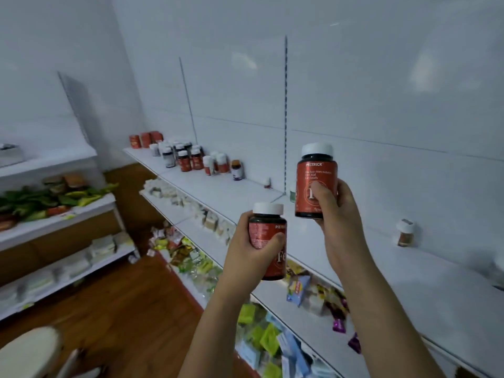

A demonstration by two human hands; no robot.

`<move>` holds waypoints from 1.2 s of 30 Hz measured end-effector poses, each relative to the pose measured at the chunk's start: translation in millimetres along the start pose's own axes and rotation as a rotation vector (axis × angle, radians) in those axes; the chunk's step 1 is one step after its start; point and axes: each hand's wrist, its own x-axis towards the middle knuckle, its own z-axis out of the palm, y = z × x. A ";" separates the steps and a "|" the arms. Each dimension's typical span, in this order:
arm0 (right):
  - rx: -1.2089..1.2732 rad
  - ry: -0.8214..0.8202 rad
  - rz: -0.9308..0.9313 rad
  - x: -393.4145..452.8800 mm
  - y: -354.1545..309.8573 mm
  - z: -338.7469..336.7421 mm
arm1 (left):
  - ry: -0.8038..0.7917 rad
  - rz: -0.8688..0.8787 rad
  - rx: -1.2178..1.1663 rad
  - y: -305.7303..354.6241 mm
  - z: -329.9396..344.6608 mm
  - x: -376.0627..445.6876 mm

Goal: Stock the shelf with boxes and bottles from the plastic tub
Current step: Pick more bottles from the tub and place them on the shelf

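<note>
Over the top shelf: two matching bottles are held up in the air, one in each hand, above the white shelf [354, 266].
Left bottle: the lower bottle [268, 241] is dark with a white cap and a red label; "PIETRI" and a large "Fe" can be read on it, and it stands roughly upright.
Left hand: the left hand [246, 249] grips this bottle from the side, thumb curled across the label.
Right bottle: the higher bottle [316, 181] has the same dark body, white cap and red label headed "PIETRICK", with smaller lines of text too blurred to read.
Right hand: the right hand [338, 214] wraps round its lower part, thumb pressed on the label's front.
Shelf stock: a cluster of similar bottles [188, 158] stands far along the top shelf; a lone small white-capped jar [405, 232] stands against the back wall to the right.
Lower shelves: mixed colourful packets [261, 331] lie on the shelves beneath.
Left side: another shelving unit [54, 214] holds green packets.
Floor: wooden boards [122, 309].
</note>
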 end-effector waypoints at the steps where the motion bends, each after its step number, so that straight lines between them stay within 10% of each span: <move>1: -0.005 -0.015 0.001 8.0 4.3 13.7 | 0.015 -0.003 -0.008 -2.7 -11.8 7.5; 23: 0.076 -0.279 0.115 273.1 167.2 303.7 | 0.368 -0.217 0.044 -121.0 -220.4 282.0; 36: 0.046 -0.114 0.221 363.3 291.4 467.4 | 0.252 -0.267 0.058 -211.1 -377.8 455.9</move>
